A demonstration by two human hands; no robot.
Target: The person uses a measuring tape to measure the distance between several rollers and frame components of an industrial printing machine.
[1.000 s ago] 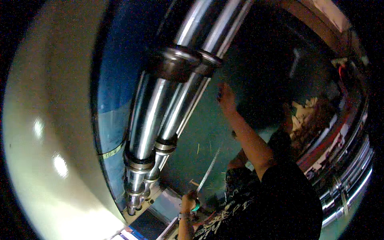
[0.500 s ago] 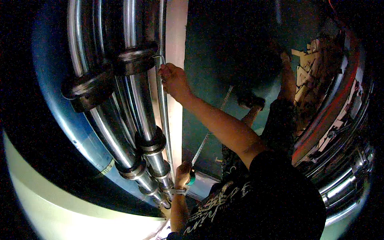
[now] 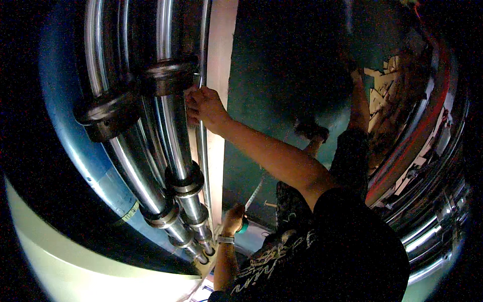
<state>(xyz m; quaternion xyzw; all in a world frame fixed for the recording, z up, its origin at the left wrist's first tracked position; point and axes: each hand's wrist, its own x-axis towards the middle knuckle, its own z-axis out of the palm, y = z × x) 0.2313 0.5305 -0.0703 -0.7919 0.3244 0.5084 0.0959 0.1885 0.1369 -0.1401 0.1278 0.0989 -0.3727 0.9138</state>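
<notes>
Far left: smooth cream curved panel (image 3: pixel 65 256), then glossy blue panel (image 3: pixel 108 181). Next, polished round steel columns (image 3: pixel 173 126), stepped and slanted in view, with thick dark collars (image 3: pixel 171 78) partway along; surfaces shiny, lower ends narrowing through steel rings (image 3: pixel 186 189).

Right hand (image 3: pixel 210 108) is beside the nearer column, just below its collar, over a slim steel rod (image 3: pixel 203 151). Fingers curled; can't tell if they pinch the rod or only rest by it, since the tips are in shadow. Pale flat strip (image 3: pixel 220 50) behind.

Left hand (image 3: pixel 233 220), wearing a wristwatch (image 3: pixel 226 240), is low in view, near the lower end of the columns. Fingers wrapped round a green-cased tape measure (image 3: pixel 243 225); mostly covered by the hand, only part of the case shows. Its pale narrow blade (image 3: pixel 254 194) is out, slanting up and right over a dark green surface (image 3: pixel 239 171); far end fades into the dark, marks unreadable.

Status, my read: partway. Done: blade pulled out, right hand at the column. Not done as far as visible: blade isn't against any column or rod. Can't judge how much remains.

Right: pile of tan scraps (image 3: pixel 382 93), then chrome tubes (image 3: pixel 427 236).
</notes>
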